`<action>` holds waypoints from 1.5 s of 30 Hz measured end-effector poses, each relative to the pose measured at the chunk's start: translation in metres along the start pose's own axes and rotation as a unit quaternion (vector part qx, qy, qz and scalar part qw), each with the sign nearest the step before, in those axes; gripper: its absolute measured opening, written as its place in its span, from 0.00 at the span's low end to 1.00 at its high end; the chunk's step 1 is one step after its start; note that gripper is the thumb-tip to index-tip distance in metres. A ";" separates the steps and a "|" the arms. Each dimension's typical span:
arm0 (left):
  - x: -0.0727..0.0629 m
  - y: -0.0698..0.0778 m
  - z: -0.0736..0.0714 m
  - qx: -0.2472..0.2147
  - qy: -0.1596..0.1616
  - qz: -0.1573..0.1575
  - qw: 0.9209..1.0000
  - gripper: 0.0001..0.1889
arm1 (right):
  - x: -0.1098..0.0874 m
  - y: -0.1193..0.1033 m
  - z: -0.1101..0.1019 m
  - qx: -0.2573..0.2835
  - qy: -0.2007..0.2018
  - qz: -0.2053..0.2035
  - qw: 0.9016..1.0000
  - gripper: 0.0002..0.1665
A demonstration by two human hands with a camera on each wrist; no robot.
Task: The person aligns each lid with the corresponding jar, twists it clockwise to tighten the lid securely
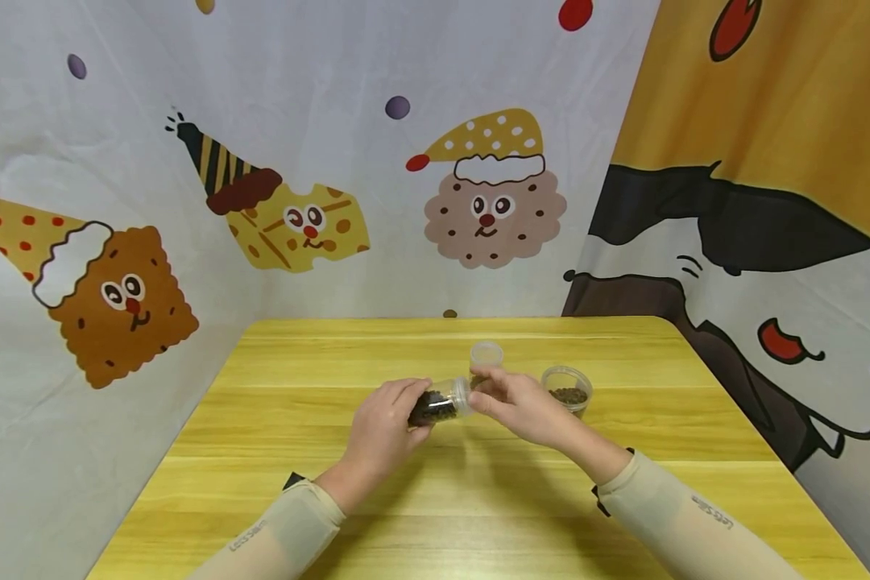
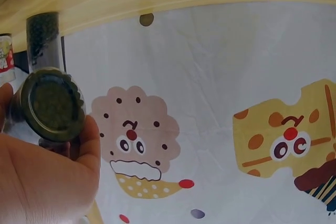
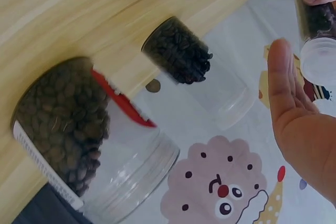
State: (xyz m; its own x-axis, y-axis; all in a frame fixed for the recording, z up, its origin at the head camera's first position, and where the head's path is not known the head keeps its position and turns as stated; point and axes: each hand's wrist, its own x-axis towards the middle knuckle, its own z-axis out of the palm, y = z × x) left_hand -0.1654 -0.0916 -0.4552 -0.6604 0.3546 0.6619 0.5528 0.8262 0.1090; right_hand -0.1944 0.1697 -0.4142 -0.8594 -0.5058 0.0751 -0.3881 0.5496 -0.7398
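Observation:
My left hand [image 1: 384, 423] grips a small clear jar [image 1: 435, 405] of dark beans, tipped on its side above the table. Its pale translucent end points right, toward my right hand [image 1: 525, 407]. In the right wrist view, the fingers of that hand are fairly straight beside the jar's pale end [image 3: 320, 61]; whether they touch it is unclear. The left wrist view faces the jar's round base [image 2: 55, 106]. Behind my right fingers stands a slim clear jar [image 3: 178, 51] partly filled with dark beans.
A wider clear jar [image 3: 63, 124] of brown beans, with a red-and-white label, stands to the right of the slim jar. The wooden table [image 1: 275, 483] meets a cartoon-printed cloth [image 1: 319, 298] at its back edge.

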 end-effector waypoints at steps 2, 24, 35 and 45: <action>0.000 0.000 0.000 -0.023 -0.022 -0.027 0.999 0.37 | -0.001 0.002 -0.001 -0.029 0.013 -0.034 0.999 0.46; -0.001 0.003 -0.005 -0.108 -0.102 -0.094 0.984 0.36 | -0.003 0.007 -0.002 -0.173 0.051 -0.258 0.949 0.39; -0.002 0.004 -0.005 -0.103 -0.090 -0.078 0.988 0.36 | -0.003 0.003 -0.003 -0.152 0.047 -0.241 0.957 0.36; -0.001 0.004 -0.005 -0.102 -0.077 -0.064 0.990 0.36 | -0.003 0.002 -0.005 -0.147 0.032 -0.216 0.965 0.37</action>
State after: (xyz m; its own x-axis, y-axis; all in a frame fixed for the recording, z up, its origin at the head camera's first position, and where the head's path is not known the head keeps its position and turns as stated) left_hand -0.1597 -0.0913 -0.4517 -0.7930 0.3278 0.5136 0.5400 0.7685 0.3432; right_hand -0.1943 0.1755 -0.4130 -0.6115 -0.6930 0.3818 -0.7841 0.4660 -0.4098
